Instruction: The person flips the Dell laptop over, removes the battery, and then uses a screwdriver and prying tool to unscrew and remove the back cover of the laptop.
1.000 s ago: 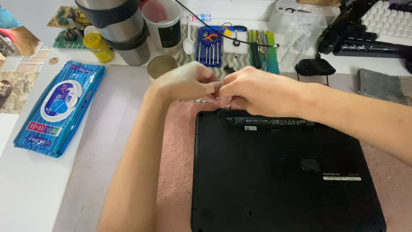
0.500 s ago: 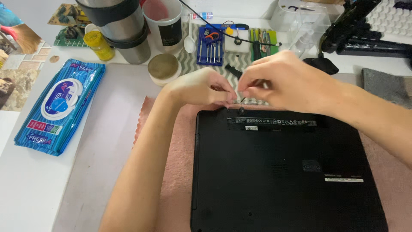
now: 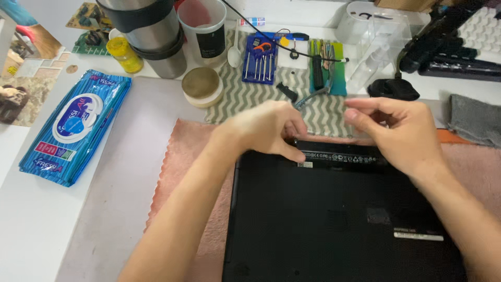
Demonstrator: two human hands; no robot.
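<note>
A black laptop (image 3: 334, 219) lies upside down on a pink cloth (image 3: 182, 156). My left hand (image 3: 266, 130) curls over the laptop's far edge, with the thumb pressing beside the long battery strip (image 3: 344, 156). My right hand (image 3: 402, 133) hovers just above the same edge, further right. Its thumb and forefinger are pinched together, and I see nothing between them.
A blue pack of wet wipes (image 3: 75, 125) lies at the left. Behind the laptop are a round tin (image 3: 202, 86), a steel tumbler (image 3: 156, 36), a cup (image 3: 203, 26), a blue screwdriver set (image 3: 259, 57) on a zigzag mat (image 3: 250, 99), a clear plastic box (image 3: 376, 36) and a grey cloth (image 3: 475, 120).
My two hands were together at the middle of the laptop's far edge. The right hand has lifted off and moved right, while the left stays on the edge.
</note>
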